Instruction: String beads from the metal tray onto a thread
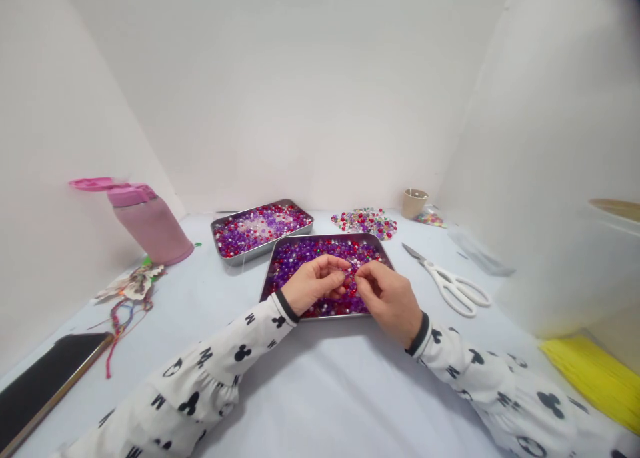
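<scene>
Over the front metal tray [330, 319], filled with purple, red and clear beads [295, 255], both my hands are close together. My left hand [315, 285] has its fingers curled, with beads showing beside the fingertips; what it holds is too small to make out. The thumb and index finger of my right hand [389, 295] are pressed together in a pinch near the left fingertips, and whatever lies between them cannot be made out. Behind and to the left stands a second metal tray [250, 253] of purple, red and pale beads.
Loose strung beads [365, 223] lie behind the front tray. White-handled scissors [450, 281] rest at right, near a small brown cup [415, 203] and yellow material [593, 378]. On the left are a pink bottle [150, 225], coloured threads [120, 318] and a phone [45, 385].
</scene>
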The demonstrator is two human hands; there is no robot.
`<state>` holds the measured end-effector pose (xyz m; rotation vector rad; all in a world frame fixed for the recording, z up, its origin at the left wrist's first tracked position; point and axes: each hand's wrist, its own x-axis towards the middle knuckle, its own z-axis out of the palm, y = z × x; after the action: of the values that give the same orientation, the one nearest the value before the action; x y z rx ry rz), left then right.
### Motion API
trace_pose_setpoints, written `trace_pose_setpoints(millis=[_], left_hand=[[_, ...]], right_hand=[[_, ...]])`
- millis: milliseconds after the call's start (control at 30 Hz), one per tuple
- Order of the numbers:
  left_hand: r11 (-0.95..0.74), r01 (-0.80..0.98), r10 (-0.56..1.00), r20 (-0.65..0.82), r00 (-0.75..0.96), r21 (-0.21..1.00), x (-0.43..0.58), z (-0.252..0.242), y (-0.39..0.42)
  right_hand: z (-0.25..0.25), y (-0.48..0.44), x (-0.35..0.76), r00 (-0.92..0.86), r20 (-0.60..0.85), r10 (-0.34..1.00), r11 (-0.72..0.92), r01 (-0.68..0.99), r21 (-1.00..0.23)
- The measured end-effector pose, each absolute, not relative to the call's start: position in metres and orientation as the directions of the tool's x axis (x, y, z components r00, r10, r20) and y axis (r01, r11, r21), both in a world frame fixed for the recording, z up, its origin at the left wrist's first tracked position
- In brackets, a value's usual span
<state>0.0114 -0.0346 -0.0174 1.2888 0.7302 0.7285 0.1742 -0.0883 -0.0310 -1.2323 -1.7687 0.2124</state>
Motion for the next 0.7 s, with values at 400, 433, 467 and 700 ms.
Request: trace_pose_setpoints(millis=[400,433,467,700], left_hand=[[0.186,-0.075,0.801,-0.107,0.589,0.98,0.011,-0.0171,-0.0346],[0.185,-0.075,0.8,-0.106,0.59,0.98,0.0111,-0.0172,-0.0344],[0.185,-0.077,0.799,-0.105,0.591,0.98,0.0111,-0.0173,-0.0342],[0.162,-0.046,0.818,-0.108,0.565,0.986,0.011,-0.0167,-0.0347]], right_hand=[[-0.0328,-0.0885,0.1742,-0.077,0.613,0.786,0.498,0.667,-0.554],[-0.0331,-0.0884,0.1743,-0.078,0.614,0.786,0.497,0.671,-0.551],[-0.0334,-0.0884,0.1743,-0.08,0.614,0.785,0.497,0.673,-0.548],[-0.0338,-0.0885,0.1735,-0.094,0.623,0.777,0.505,0.684,-0.526]])
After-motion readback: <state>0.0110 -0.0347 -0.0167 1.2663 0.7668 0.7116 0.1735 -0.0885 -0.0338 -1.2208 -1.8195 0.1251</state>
